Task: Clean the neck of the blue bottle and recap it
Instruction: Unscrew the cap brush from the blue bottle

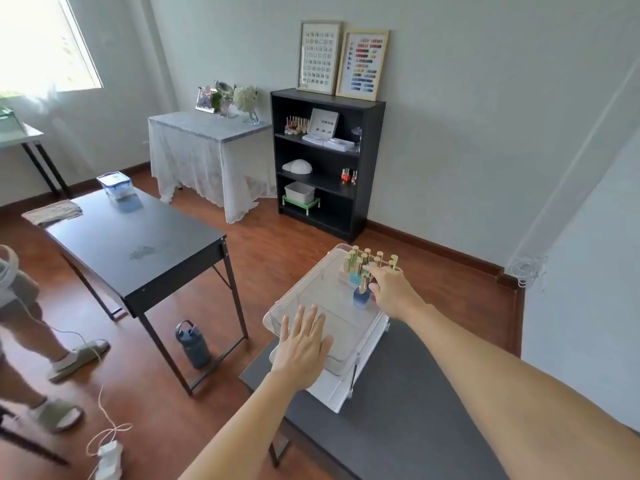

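Your right hand (391, 289) reaches, fingers spread, beside the blue bottle (361, 296); pinch its gold cap. Keep your flat, empty left hand (303, 344) steadying the clear tray (277, 317).

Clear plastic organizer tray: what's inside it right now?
The clear plastic organizer tray holds gold-capped polish bottles at its far end, with a blue square bottle nearer. The right hand covers some.
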